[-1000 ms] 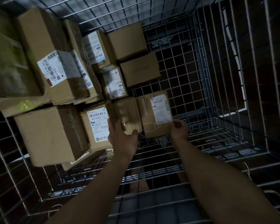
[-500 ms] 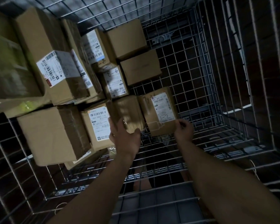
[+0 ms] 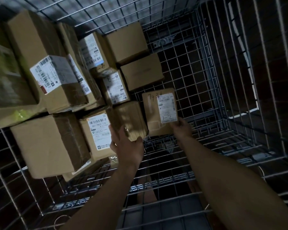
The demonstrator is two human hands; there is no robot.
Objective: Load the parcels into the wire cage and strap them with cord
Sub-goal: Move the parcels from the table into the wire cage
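Barely anything has shifted since a second ago: both hands stay on the same two parcels, and the labelled one sits a touch squarer to its neighbour. At the left, the stacked parcels (image 3: 45, 143) are packed tight against the cage side, presumably so that nothing slides once strapped. The left hand (image 3: 126, 146) curls its fingers round the near corner of the tape-wrapped parcel (image 3: 128, 118), holding it against the stack. Just beside it, the right hand (image 3: 181, 128) grips the near edge of the labelled parcel (image 3: 153, 113), marked 1-2, pressing it flush alongside to close the gap. Further right, the wire cage (image 3: 206, 80) shows bare mesh, so loading looks unfinished. Neither hand holds cord.
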